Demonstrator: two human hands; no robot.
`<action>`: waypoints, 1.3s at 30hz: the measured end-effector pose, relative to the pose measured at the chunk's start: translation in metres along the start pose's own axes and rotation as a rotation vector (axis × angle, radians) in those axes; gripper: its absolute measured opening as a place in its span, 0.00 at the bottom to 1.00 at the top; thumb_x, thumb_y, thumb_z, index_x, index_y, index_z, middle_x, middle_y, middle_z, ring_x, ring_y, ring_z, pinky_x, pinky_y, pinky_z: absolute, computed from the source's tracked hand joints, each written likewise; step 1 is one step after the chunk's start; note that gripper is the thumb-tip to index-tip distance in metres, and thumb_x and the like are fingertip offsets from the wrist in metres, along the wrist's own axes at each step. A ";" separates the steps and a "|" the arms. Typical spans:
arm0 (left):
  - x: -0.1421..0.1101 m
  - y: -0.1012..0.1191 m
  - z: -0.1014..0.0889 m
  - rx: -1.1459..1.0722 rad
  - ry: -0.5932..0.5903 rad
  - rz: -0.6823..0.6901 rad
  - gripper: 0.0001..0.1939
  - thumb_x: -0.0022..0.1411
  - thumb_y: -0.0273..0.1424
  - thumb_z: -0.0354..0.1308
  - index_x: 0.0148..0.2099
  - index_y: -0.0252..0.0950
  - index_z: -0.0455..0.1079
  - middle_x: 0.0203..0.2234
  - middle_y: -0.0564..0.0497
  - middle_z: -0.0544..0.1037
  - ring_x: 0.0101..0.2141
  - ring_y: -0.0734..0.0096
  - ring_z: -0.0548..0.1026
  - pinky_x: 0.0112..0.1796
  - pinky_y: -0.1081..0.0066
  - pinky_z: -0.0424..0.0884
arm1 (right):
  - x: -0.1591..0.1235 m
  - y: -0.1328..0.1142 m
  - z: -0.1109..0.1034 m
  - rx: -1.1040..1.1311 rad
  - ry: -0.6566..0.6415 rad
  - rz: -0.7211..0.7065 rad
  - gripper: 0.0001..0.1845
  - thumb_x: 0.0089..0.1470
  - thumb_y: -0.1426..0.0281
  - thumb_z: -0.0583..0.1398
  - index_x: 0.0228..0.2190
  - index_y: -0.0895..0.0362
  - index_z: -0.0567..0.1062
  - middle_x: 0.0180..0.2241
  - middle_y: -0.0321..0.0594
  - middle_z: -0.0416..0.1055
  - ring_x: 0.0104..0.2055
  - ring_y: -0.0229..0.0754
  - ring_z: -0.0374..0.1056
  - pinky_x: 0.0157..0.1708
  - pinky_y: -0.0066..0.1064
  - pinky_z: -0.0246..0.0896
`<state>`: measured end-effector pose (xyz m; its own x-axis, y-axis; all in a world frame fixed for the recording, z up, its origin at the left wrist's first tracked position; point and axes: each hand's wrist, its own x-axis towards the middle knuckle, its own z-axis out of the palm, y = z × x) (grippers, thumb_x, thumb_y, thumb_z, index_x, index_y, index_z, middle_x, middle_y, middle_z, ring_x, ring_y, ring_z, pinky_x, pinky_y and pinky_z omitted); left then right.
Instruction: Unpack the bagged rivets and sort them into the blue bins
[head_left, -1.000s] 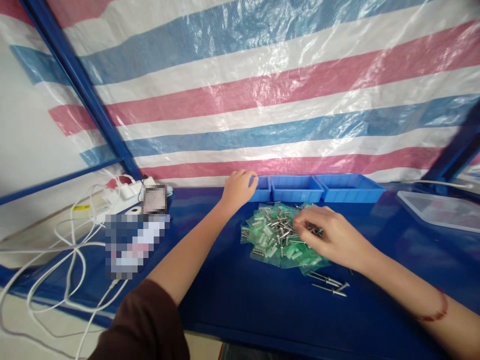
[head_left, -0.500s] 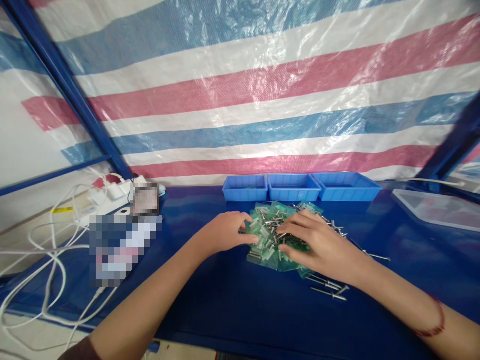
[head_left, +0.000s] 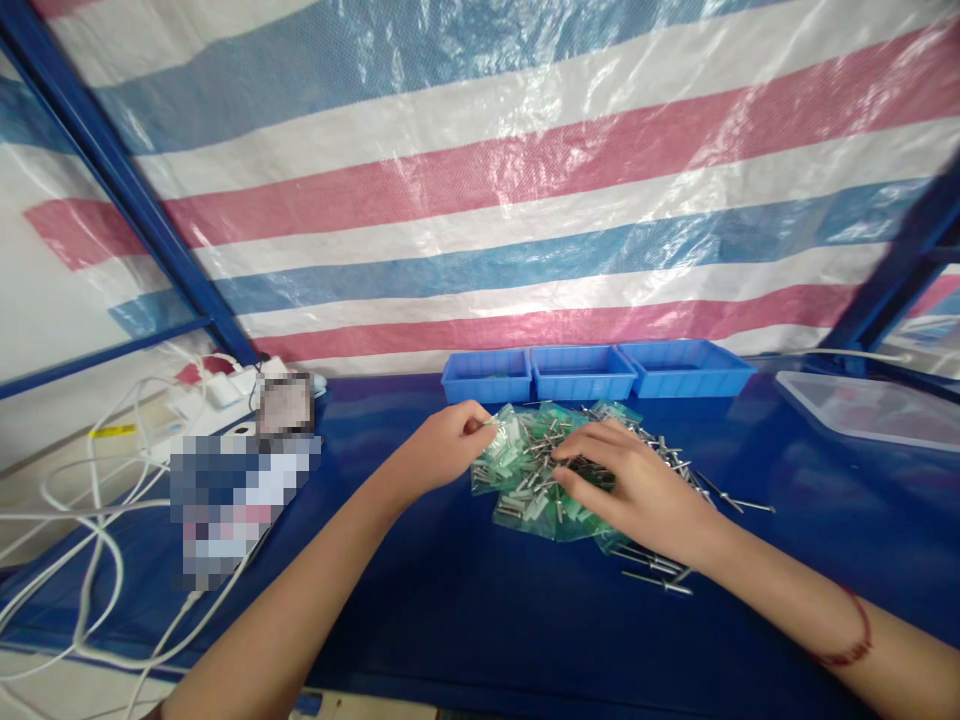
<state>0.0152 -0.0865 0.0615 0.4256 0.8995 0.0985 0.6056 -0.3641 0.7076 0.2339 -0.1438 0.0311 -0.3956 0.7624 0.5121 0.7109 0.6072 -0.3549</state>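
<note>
My left hand (head_left: 450,442) is closed, thumb and fingers pinching the upper edge of a small green-tinted plastic bag (head_left: 495,462) with whitish pieces in it. That bag is at the left side of a heap of similar bags and loose metal pop rivets (head_left: 549,436). My right hand (head_left: 626,475) rests over the heap's right part, its thumb and fingers apart and curved down onto the rivets; its palm side is hidden. More bags (head_left: 536,510) lie below and between the hands. Some loose rivets (head_left: 656,583) are scattered in front of my right wrist.
Three blue bins (head_left: 581,372) stand in a row behind the heap. A clear plastic lid (head_left: 862,410) lies at the right. White cables (head_left: 97,560), a power strip (head_left: 217,400) and a blurred-out item (head_left: 240,500) occupy the table's left side. Striped sheeting (head_left: 480,200) hangs behind.
My left hand has closed from a spread grasp onto a small bag and drawn it slightly left of the heap. My right hand stays over the rivets.
</note>
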 end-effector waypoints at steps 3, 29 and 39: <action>0.001 0.007 0.008 -0.200 -0.028 -0.017 0.10 0.59 0.37 0.51 0.32 0.35 0.64 0.22 0.56 0.67 0.23 0.75 0.66 0.26 0.75 0.63 | 0.001 -0.003 0.001 0.071 0.136 0.128 0.15 0.54 0.60 0.59 0.40 0.55 0.72 0.37 0.44 0.74 0.40 0.48 0.69 0.40 0.42 0.63; -0.005 0.018 0.047 -0.513 0.052 0.297 0.20 0.57 0.28 0.52 0.54 0.40 0.64 0.44 0.46 0.72 0.39 0.67 0.73 0.37 0.68 0.70 | 0.004 -0.007 -0.006 0.906 0.153 0.497 0.18 0.47 0.58 0.63 0.34 0.54 0.63 0.23 0.30 0.66 0.22 0.35 0.63 0.22 0.28 0.58; 0.032 0.012 0.029 -0.452 0.288 0.086 0.12 0.60 0.39 0.53 0.36 0.34 0.68 0.29 0.51 0.75 0.29 0.75 0.74 0.33 0.74 0.70 | 0.009 -0.003 -0.011 0.859 0.212 0.536 0.18 0.52 0.54 0.58 0.36 0.54 0.64 0.26 0.34 0.71 0.22 0.36 0.68 0.23 0.29 0.62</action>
<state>0.0554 -0.0692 0.0527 0.2210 0.9239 0.3123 0.1999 -0.3563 0.9127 0.2352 -0.1414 0.0455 0.0206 0.9752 0.2202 0.0758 0.2181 -0.9730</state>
